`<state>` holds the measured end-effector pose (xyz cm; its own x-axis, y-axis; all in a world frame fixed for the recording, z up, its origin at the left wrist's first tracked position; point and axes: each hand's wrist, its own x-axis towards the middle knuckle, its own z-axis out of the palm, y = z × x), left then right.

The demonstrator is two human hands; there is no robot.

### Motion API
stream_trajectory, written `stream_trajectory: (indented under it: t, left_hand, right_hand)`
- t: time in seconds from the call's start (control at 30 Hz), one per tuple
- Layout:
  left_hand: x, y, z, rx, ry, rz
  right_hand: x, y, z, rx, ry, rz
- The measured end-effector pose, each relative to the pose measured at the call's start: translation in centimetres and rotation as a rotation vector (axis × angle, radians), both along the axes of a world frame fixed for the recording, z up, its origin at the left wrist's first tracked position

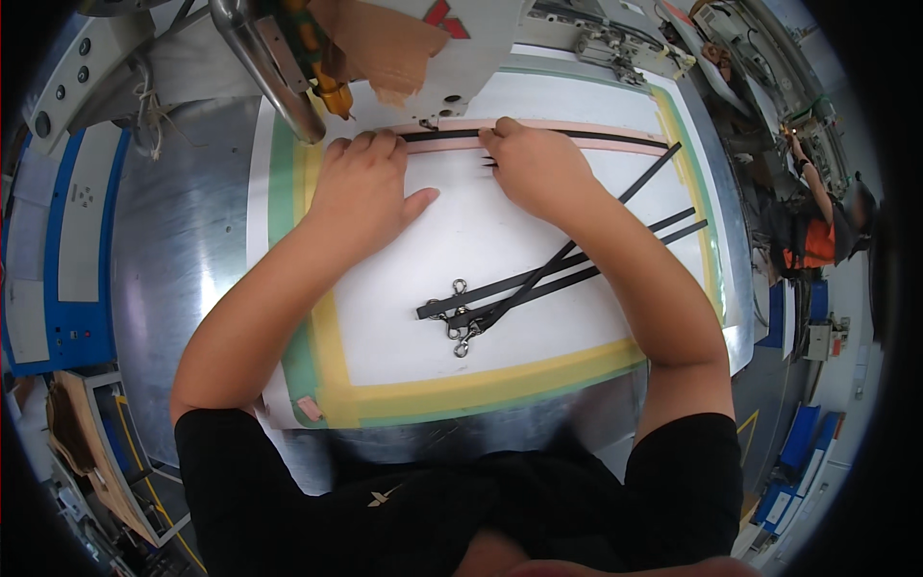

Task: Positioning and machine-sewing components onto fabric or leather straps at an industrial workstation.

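Observation:
A long black strap (pixel 615 139) lies along a pink strip (pixel 546 127) at the far side of the white work sheet (pixel 385 337). My left hand (pixel 370 188) rests its fingertips at the strip's left part, thumb spread away. My right hand (pixel 538 168) is closed, fingertips at the strap near the middle. Two dark pointed tips of a small tool (pixel 489 162) stick out from under it; the rest is hidden. Nearer me, several loose black straps (pixel 538 279) lie crossed, with metal swivel hooks (pixel 461 327) at their left ends.
Above the strip hangs a sewing machine head (pixel 461 67), with a metal tube (pixel 274 77) and a yellow-tipped part (pixel 335 99) at its left. Yellow and green tape (pixel 481 385) borders the sheet. A blue-framed control box (pixel 82 250) stands left. Another person (pixel 817 231) works at far right.

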<state>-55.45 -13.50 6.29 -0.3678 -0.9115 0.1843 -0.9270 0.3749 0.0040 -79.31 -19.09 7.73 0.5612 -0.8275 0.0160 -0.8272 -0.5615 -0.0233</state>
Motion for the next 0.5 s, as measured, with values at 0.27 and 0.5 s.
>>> stream_trajectory:
  t: [0.27,0.5]
  left_hand:
    - [-2.5,-0.3,0.4,0.064,0.047,0.042]
    - [-2.9,0.0,0.4,0.048,-0.002,0.085]
  right_hand:
    - [0.0,0.0,-0.1,0.024,-0.046,0.051]
    - [-4.5,-0.8,0.1,0.034,-0.019,-0.011]
